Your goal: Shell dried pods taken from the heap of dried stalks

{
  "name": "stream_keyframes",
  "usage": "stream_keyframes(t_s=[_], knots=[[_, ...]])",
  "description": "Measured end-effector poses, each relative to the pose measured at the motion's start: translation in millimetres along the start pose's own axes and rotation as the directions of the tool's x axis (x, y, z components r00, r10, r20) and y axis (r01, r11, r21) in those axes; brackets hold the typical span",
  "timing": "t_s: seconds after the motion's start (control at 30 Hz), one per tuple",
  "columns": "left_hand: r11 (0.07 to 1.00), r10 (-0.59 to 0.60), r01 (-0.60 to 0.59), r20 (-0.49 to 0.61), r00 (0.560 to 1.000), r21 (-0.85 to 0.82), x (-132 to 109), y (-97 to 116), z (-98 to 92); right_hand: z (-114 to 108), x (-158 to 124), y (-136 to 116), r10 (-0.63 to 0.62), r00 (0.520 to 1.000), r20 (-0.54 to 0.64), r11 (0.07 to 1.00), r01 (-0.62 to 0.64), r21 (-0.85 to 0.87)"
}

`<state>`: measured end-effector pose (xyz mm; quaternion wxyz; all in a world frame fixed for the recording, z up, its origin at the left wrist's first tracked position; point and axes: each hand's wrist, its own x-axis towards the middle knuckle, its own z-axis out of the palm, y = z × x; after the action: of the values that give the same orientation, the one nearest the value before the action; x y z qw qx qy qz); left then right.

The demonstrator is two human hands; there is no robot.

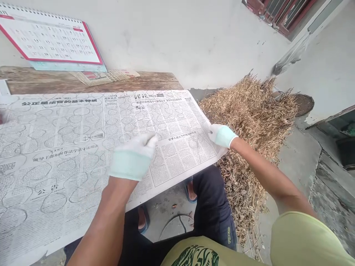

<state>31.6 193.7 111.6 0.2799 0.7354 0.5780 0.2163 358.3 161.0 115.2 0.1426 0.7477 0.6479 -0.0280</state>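
— Hands: how are they placed?
— Left hand (134, 155) is laid flat, fingers spread, on the large printed newspaper sheet (69, 147); its right corner is pinched by the right hand (222, 135).
— And the sheet?
— Spread lengthwise across the wooden worktop (155, 79), leftward.

Newspaper sheet (83, 147): large, spread flat, pencilled ovals all over, right edge overhanging.

Wall calendar (50, 38), straw pile (249, 111)
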Motion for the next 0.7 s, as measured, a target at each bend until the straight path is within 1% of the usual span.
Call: stream_keyframes(t_s=[0.07, 0.13, 0.23, 0.33, 0.43, 0.5, 0.57, 0.7], knots=[[0.999, 0.001, -0.004, 0.102, 0.995, 0.032, -5, 10, 13.9, 1, -7, -5, -0.005, 1.000, 0.001, 1.000, 0.005, 0.022], [0.999, 0.037, -0.044, 0.201, 0.979, 0.030, -10, 20, 27.2, 0, -13, -10, -0.010, 1.000, 0.016, 0.998, 0.009, 0.067], [0.996, 0.090, -0.090, 0.234, 0.968, -0.013, -15, 29, 44.4, -3, -19, -18, 0.003, 1.000, 0.027, 0.989, -0.007, 0.147], [0.992, 0.126, -0.129, 0.214, 0.969, -0.002, -14, 28, 57.4, -6, -22, -24, -0.001, 1.000, -0.031, 0.987, 0.006, 0.161], [0.995, 0.099, -0.098, 0.207, 0.973, -0.014, -10, 23, 64.0, -6, -23, -27, -0.028, 0.996, -0.086, 0.986, 0.041, 0.163], [0.997, 0.063, -0.054, 0.195, 0.979, -0.054, -7, 21, 64.8, -7, -23, -28, -0.040, 0.990, -0.133, 0.980, 0.064, 0.188], [0.993, 0.049, -0.030, 0.160, 0.986, -0.117, -5, 19, 63.7, -9, -24, -29, -0.050, 0.984, -0.170, 0.972, 0.087, 0.216], [0.976, 0.044, -0.022, 0.096, 0.994, -0.214, 1, 17, 58.0, -17, -26, -30, -0.053, 0.983, -0.174, 0.964, 0.096, 0.249]])
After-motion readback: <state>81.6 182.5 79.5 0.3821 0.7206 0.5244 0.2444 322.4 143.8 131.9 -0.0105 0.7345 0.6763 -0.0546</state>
